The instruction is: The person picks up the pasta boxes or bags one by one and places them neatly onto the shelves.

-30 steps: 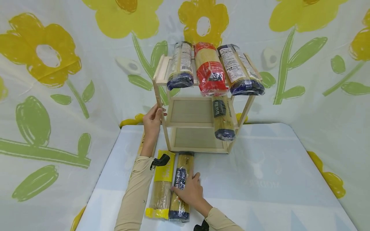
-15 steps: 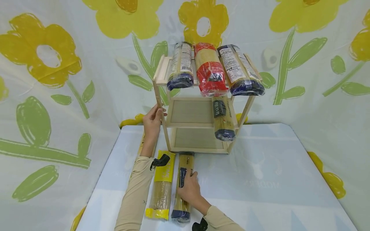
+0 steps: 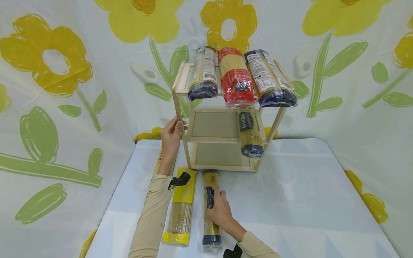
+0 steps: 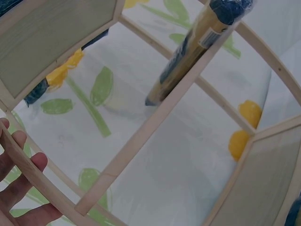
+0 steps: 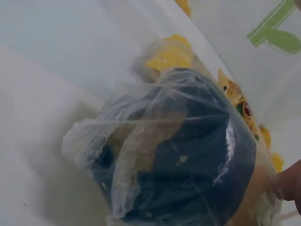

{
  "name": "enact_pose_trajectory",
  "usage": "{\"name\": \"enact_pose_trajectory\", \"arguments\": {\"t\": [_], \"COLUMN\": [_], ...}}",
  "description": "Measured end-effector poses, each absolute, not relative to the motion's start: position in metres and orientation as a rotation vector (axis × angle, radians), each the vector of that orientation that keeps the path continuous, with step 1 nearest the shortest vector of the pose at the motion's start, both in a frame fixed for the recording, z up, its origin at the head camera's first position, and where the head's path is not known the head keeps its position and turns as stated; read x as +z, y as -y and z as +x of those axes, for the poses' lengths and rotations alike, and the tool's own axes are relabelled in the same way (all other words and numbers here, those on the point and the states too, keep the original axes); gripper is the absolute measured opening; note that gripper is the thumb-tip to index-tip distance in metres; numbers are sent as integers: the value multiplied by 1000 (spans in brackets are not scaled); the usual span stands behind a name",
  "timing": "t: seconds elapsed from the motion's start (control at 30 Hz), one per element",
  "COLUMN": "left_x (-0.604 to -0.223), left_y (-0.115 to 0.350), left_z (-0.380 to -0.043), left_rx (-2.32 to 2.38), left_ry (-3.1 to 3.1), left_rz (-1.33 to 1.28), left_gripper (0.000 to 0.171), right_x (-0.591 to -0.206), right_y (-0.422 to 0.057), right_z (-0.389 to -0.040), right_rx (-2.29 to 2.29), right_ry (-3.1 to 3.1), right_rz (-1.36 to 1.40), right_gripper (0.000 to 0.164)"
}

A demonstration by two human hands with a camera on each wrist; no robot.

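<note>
My left hand (image 3: pixel 171 134) grips the left front post of a three-tier wooden rack (image 3: pixel 214 124); the left wrist view shows its fingertips (image 4: pixel 38 161) around the wood. Below the rack, my right hand (image 3: pixel 221 209) holds a clear-wrapped pack of spaghetti (image 3: pixel 211 227) with dark blue ends, lengthwise over the table. Its crumpled blue end (image 5: pixel 202 150) fills the right wrist view, with a digit (image 5: pixel 290 186) of the hand pressing the side. Left of it lies a yellow-ended pasta pack (image 3: pixel 181 215), with a gap between them.
On the rack's top tier rest two blue-ended packs (image 3: pixel 204 71) (image 3: pixel 269 79) and a red pasta pack (image 3: pixel 237 77) between them. Another blue-ended pack (image 3: pixel 251 132) juts from the middle tier's right side. A long pack (image 3: pixel 158 163) lies partly behind the left forearm.
My right hand has closed around the blue-ended spaghetti pack and shifted it right, away from the yellow pack. The left hand stays on the rack's post.
</note>
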State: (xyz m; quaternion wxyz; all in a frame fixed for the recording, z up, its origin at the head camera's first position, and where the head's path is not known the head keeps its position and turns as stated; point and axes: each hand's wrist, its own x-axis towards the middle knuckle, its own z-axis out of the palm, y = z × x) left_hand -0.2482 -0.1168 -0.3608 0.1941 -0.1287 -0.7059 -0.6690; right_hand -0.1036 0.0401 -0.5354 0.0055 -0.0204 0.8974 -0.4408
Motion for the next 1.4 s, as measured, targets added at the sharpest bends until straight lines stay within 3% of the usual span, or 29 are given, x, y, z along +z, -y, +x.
{"name": "enact_pose_trajectory", "arguments": {"t": [0.6, 1.4], "left_x": [-361, -362], "left_y": [117, 118], "left_z": [-248, -248], "left_rx": [-1851, -1827], "left_ry": [1978, 1987], "left_rz": [-370, -374], "left_gripper": [32, 32], "right_x": [-490, -405], "right_y": [-79, -95], "right_z": [-96, -81], "right_rx": [-1412, -1500], "right_ry": [-2808, -2848], "right_rz": [-137, -212], "right_gripper": [73, 74]}}
